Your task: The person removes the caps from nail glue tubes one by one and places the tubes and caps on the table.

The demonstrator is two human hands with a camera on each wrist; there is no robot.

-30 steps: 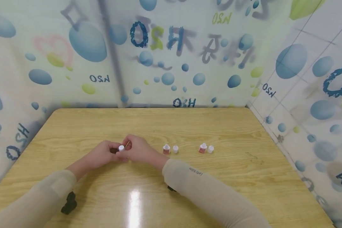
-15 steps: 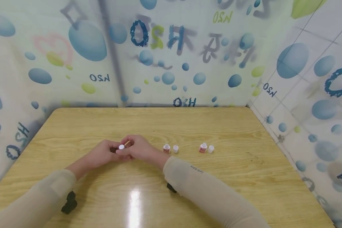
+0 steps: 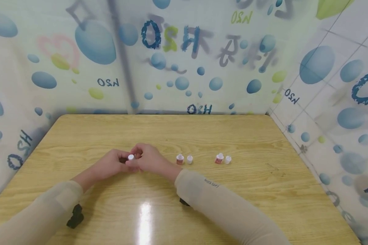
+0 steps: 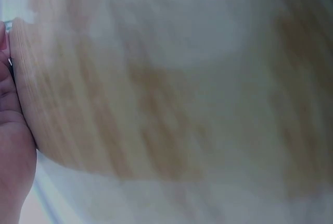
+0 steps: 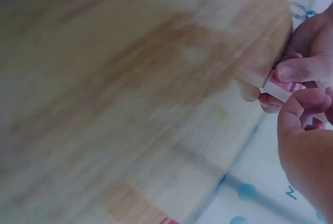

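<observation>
In the head view, a small bottle with a white cap (image 3: 131, 157) is upright between both hands, left of the table's middle. My left hand (image 3: 112, 164) grips its body, and the right wrist view shows the bottle's red-and-white label (image 5: 285, 85) under the left thumb. My right hand (image 3: 149, 159) has its thumb and curled fingers at the cap, pinching it; the exact contact is partly hidden. Only part of the left hand (image 4: 15, 146) appears at the edge of the left wrist view.
Right of the hands stand two small red-labelled white bottles without caps, one nearer (image 3: 180, 159) and one farther right (image 3: 219, 158). Beside each is a white cap, one here (image 3: 189, 159) and another cap (image 3: 228, 159). The wooden table (image 3: 184, 132) meets a patterned wall behind.
My right fingers shift slightly around the cap, and the gap between thumb and forefinger narrows. The left hand keeps its grip on the bottle. The standing bottles stay put.
</observation>
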